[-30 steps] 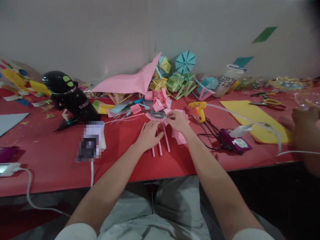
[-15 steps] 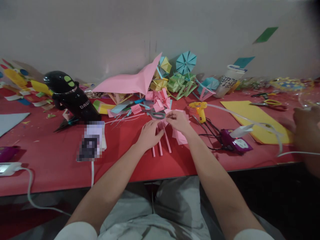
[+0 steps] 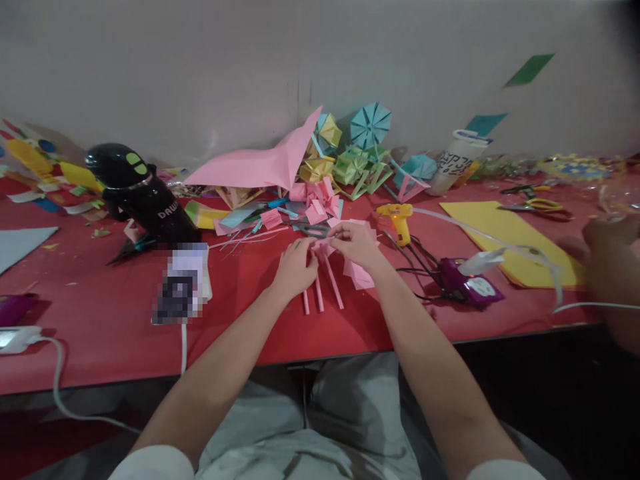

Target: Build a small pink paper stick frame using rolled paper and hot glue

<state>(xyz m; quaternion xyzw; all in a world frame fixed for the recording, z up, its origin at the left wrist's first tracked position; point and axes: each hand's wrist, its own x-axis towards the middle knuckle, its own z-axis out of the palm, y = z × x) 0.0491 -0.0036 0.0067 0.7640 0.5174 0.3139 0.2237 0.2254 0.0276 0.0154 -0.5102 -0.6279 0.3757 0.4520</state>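
Note:
My left hand (image 3: 296,267) has its fingers curled at the left end of a small pink paper piece (image 3: 324,248). At its other end my right hand (image 3: 354,242) is closed, thumb and fingers pinched on the paper. My fingers hide part of the fold. Narrow pink paper strips (image 3: 319,293) lie below, pointing toward the table's front edge. Just behind my fingertips lie dark-handled scissors (image 3: 309,230), partly covered. A stack of pink paper sheets (image 3: 361,275) rests under and beside my right hand.
A yellow glue gun (image 3: 399,220) and a purple power socket (image 3: 470,283) with cables are on the right, near yellow paper (image 3: 487,230). A black bottle (image 3: 155,200) and a phone (image 3: 181,283) stand left. Folded paper shapes (image 3: 370,127) line the wall. Another person's hand (image 3: 613,253) is at far right.
My left thumb has drawn back to the left and curled in, off the strips. My right hand stays nearly in place at the pink paper piece.

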